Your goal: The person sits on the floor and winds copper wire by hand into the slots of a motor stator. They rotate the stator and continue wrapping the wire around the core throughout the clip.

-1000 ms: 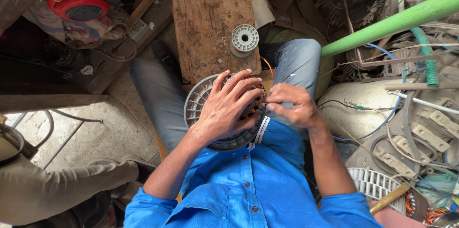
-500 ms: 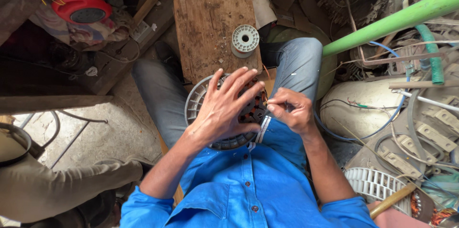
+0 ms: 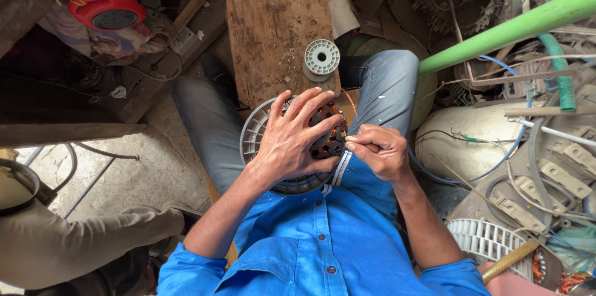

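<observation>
Pressing down with spread fingers, the left hand (image 3: 297,137) steadies a grey fan motor housing (image 3: 261,141) resting on the person's lap, its copper-wound stator (image 3: 335,137) showing beside the fingertips. The right hand (image 3: 379,150) is pinched narrow, seemingly on a thin wire at the stator's edge, though the wire itself is too fine to make out. The work looks like winding or dressing a coil; feeding it on calls for steady tension. A grey empty spool (image 3: 321,59) stands on the wooden board (image 3: 267,35) just beyond.

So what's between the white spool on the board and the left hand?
Head view: only bare wooden board and the motor's grey round housing rim separate the white spool from the left hand.
</observation>
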